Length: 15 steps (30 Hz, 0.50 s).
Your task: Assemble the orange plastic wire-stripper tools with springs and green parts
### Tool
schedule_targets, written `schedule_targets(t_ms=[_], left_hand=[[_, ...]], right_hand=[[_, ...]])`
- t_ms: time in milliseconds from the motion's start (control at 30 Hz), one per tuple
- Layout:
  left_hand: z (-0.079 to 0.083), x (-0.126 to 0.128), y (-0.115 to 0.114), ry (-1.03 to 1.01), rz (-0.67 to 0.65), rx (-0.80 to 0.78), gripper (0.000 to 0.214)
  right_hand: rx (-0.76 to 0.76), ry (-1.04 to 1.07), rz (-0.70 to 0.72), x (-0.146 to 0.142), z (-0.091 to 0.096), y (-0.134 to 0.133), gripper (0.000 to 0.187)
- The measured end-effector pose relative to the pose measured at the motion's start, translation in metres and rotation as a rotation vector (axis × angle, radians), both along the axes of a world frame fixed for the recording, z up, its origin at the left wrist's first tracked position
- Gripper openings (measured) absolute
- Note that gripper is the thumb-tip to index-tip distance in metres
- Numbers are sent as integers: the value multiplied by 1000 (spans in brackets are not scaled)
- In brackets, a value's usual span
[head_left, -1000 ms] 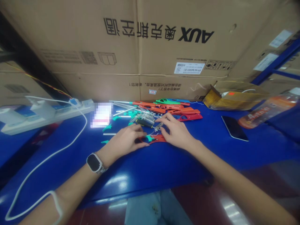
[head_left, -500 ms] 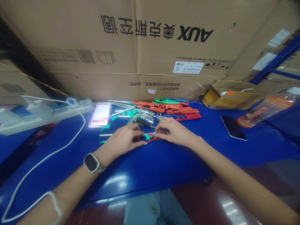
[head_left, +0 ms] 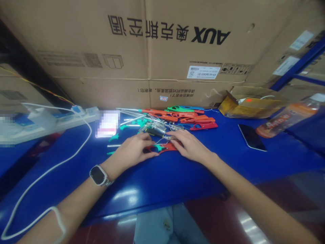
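On the blue table (head_left: 177, 176) my left hand (head_left: 133, 151) rests with curled fingers on the left end of a red plastic handle piece (head_left: 164, 148) that has a teal trigger part. My right hand (head_left: 188, 144) lies on the right end of the same piece, fingertips pinching a small clear tube (head_left: 169, 138) with a thin wire. A smartwatch (head_left: 98, 175) sits on my left wrist. Just behind my hands lies a pile of red, green and blue handle shells (head_left: 188, 118) with metal rods and clear tubes (head_left: 149, 126).
Large cardboard boxes (head_left: 162, 51) wall off the back. A white power strip (head_left: 50, 122) with a trailing white cable (head_left: 45, 176) lies at left. A dark phone (head_left: 252, 137), a bottle (head_left: 284, 120) and a yellow open box (head_left: 243, 105) are at right.
My right hand drew back from the pile with a small clear tube and brought it down onto the red handle piece. My left hand stayed on the piece.
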<state>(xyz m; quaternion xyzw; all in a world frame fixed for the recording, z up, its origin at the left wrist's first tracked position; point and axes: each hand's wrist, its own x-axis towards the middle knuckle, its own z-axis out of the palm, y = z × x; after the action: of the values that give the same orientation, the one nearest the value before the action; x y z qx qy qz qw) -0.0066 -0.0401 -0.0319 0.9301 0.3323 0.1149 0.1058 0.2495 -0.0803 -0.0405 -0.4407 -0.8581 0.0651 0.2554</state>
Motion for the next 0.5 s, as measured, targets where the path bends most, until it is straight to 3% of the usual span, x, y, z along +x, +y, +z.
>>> schedule_targets(t_ms=[233,500], left_hand=[[2,1,-1,13,0,5,39],[1,0,-1,-17,-12,19,40]], right_hand=[[-106,5,-35,-4,-2,8,19],[-186,-78,17,-5,10,13,11]])
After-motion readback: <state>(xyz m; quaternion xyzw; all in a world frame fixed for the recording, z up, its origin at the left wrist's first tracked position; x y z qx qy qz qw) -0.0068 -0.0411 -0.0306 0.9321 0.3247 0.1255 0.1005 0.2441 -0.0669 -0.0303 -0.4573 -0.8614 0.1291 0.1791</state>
